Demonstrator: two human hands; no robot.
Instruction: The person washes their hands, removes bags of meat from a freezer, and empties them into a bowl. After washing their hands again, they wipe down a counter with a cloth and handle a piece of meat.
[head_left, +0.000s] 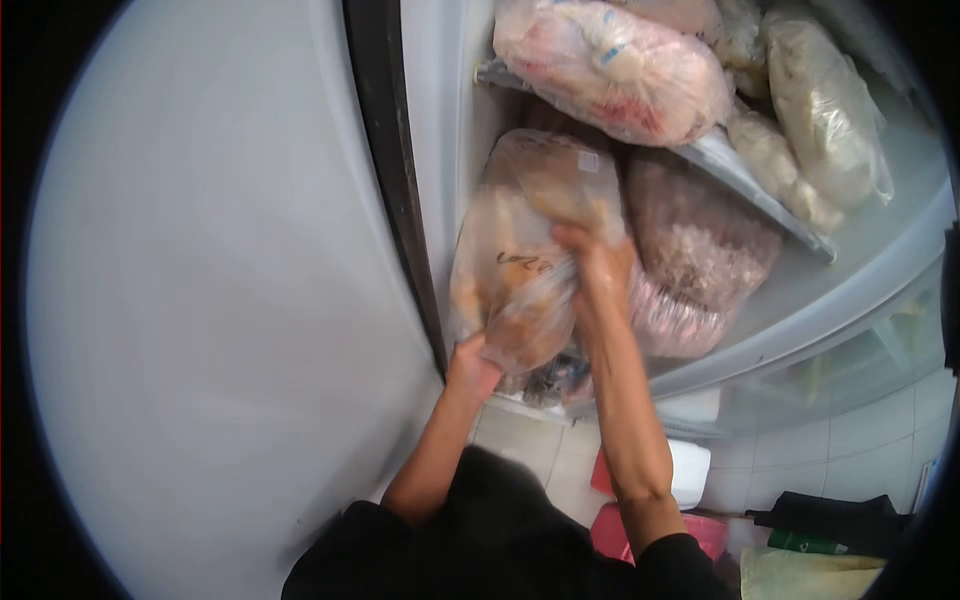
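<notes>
A large clear plastic bag of pale, orange-brown food (530, 215) is between my hands at the opening of a fridge or freezer. Dark handwriting and a small white label show on the plastic. My left hand (473, 368) is closed on its lower left edge. Fingers of my right hand (598, 265) are closed on gathered plastic at the bag's right side, slightly blurred. Just right of that hand, a bag of pinkish-brown ground-looking food (695, 235) rests on a pink-toned bag (675, 315).
Above, a tilted shelf (745, 170) carries a bag of pinkish meat (620, 70) and pale filled bags (825, 110). A white door (230, 260) with a dark seal (390, 150) stands at left. Red-and-white containers (690, 472) are on the tiled floor (520, 435).
</notes>
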